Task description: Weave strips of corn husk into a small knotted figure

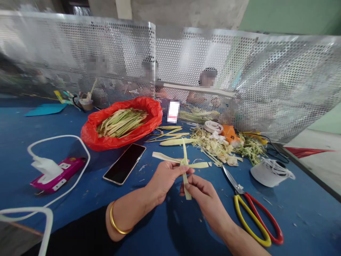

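Leaf-strip cross [184, 162] sits between your hands, left hand [165, 177] pinching beside its centre, right hand [204, 193] pinching the strip [188, 196] pointing toward you.

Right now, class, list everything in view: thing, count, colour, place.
leaf cross: 1, pale, in hands
bag: 1, red, left
leaf strips: many, green, bag, table
phone: 1, black, beside bag
power strip: 1, purple, left
charger: 1, white, left
scissors: 1, red-yellow, right
scraps: pile, green, right
tape: 1, white, by scraps
string roll: 1, white, right
small items: several, mixed, back
sheet: 1, blue, left
screen: panels, silver, behind
people: several, blurred, behind screen
table: 1, blue, beneath
bangle: 1, gold, left wrist
left hand, right hand: 2, bare, front
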Available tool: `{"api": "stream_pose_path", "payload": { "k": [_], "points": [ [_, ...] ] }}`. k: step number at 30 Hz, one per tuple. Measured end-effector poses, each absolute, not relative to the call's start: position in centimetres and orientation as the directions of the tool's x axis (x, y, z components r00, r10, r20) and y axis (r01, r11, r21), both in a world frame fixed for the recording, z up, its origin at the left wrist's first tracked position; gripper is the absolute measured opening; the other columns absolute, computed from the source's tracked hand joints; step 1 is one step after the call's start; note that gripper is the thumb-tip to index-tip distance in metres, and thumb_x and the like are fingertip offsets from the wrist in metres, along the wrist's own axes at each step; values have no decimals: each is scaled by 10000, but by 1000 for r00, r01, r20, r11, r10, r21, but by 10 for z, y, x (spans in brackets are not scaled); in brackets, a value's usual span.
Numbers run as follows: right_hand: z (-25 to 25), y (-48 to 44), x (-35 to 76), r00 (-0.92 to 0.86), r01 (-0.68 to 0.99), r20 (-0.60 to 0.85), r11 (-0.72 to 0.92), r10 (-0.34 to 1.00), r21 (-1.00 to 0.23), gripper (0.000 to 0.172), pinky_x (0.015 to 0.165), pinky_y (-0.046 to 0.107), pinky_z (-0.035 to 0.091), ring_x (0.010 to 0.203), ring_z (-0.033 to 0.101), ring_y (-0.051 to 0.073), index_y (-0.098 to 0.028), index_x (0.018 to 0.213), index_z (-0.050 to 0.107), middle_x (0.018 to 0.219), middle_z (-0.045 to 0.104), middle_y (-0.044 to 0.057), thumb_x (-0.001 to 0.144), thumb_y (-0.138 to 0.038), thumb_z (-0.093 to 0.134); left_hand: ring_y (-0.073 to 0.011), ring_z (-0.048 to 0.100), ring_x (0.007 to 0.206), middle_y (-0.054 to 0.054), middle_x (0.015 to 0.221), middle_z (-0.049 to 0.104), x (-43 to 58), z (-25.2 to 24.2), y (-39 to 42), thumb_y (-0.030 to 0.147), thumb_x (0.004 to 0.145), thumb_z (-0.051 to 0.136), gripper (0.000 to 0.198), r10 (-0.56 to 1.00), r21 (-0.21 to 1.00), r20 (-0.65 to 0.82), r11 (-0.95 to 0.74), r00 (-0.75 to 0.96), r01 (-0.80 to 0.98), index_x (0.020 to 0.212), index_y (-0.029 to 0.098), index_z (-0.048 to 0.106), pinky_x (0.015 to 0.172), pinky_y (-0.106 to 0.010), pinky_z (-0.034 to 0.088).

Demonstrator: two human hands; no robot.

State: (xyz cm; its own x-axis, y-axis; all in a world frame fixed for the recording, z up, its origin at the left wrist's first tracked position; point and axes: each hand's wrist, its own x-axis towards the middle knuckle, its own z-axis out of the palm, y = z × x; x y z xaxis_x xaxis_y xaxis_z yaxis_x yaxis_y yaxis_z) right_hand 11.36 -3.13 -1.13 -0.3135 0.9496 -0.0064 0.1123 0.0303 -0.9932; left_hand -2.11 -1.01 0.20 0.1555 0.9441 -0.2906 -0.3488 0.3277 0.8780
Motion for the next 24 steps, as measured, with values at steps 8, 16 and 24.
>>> {"api": "stream_pose_path", "payload": {
  "k": [8, 16, 24],
  "points": [
    [-15, -39, 116, -416, 343, 118, 276, 902, -898, 255, 570, 248, 346, 608, 425, 130, -212, 635, 416, 629, 464, -27, 880, -264, 461, -167, 679, 809, -74, 787, 744, -22, 2, -9, 230, 733, 737, 263, 961, 908, -266, 275, 72, -318, 964, 111, 700, 748, -248, 506],
    [-5, -32, 132, -290, 691, 648, 623, 704, -367, 102, 805, 342, 401, 927, 565, 229, -199, 980, 578, 1000, 622, 89, 921, -258, 518, -123, 636, 667, -31, 701, 703, -29, 4, -2, 266, 682, 782, 348, 959, 916, -247, 278, 140, -288, 972, 123, 652, 722, -244, 485],
    [-11, -18, 135, -403, 745, 545, 610, 735, -271, 283, 827, 345, 356, 624, 557, 159, -203, 717, 516, 639, 589, -3, 975, -194, 397, -64, 495, 542, 29, 653, 579, -27, 3, -6, 409, 618, 807, 375, 937, 954, -206, 256, 282, -155, 818, 130, 656, 552, -201, 411]
  ]
}}
